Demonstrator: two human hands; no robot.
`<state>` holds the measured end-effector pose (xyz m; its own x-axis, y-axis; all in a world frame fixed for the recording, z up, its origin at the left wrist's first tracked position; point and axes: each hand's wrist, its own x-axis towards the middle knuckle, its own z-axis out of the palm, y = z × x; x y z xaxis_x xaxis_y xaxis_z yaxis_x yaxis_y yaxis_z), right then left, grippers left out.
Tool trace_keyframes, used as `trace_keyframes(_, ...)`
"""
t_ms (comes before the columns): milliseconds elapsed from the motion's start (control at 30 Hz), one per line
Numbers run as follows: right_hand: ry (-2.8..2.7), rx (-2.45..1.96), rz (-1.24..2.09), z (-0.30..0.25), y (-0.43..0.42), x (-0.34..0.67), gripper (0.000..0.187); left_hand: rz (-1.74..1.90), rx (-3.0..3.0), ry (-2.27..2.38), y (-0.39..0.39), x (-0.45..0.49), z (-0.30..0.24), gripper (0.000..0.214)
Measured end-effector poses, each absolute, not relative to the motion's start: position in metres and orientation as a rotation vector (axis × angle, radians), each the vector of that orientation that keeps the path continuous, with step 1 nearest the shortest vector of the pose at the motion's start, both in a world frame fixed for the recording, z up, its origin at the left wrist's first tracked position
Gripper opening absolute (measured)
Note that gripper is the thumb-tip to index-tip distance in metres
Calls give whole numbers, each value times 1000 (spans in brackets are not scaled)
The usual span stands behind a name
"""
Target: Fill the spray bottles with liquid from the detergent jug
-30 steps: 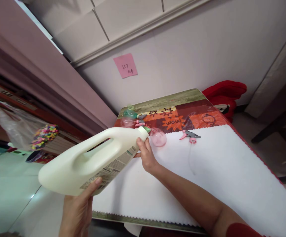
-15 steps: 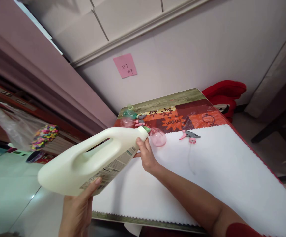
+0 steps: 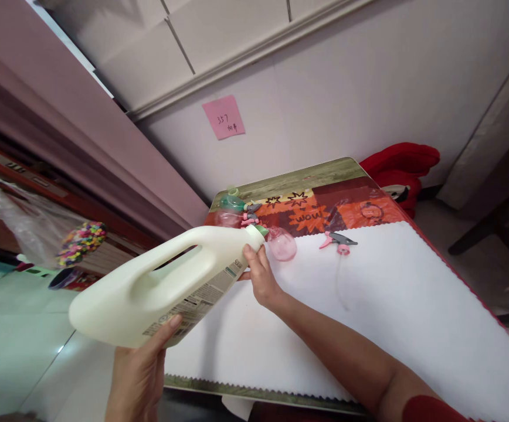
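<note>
Left grip (image 3: 142, 363) holds the pale jug (image 3: 162, 290) by its lower body, thumb laid over the printed label, while the right grip (image 3: 263, 278) is wrapped around it just below the neck. Held up at a tilt near the left edge of the worktop (image 3: 346, 169), the jug points its green spout (image 3: 261, 230) at the upper part of a clear pink bottle (image 3: 283, 247); whether the two touch, I cannot tell. That bottle rests at the far edge of the white cloth (image 3: 390, 310). To its right, a pink-and-grey spray head (image 3: 341, 240) lies on the cloth, its thin tube trailing toward the near side. Beyond the spout, near the far left corner, a green bottle (image 3: 231, 203) sits close behind another pink bottle (image 3: 228, 219), partly hidden by the jug
</note>
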<state>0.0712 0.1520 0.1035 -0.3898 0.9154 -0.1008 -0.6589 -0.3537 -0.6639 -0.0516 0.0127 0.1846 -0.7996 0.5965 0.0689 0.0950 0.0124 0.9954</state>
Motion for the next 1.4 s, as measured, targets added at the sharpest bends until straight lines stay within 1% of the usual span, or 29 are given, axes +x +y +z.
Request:
trace_keyframes(367, -661, -571, 1910, 103, 152, 72, 57, 1822, 713, 1929, 12, -51, 187, 59)
trace_keyframes(600, -687, -574, 1905, 102, 151, 71, 53, 1812, 722, 1926, 12, -51, 186, 60)
trace_keyframes(1400, -685, -578, 1907, 104, 152, 72, 58, 1822, 718, 1925, 12, -53, 186, 62)
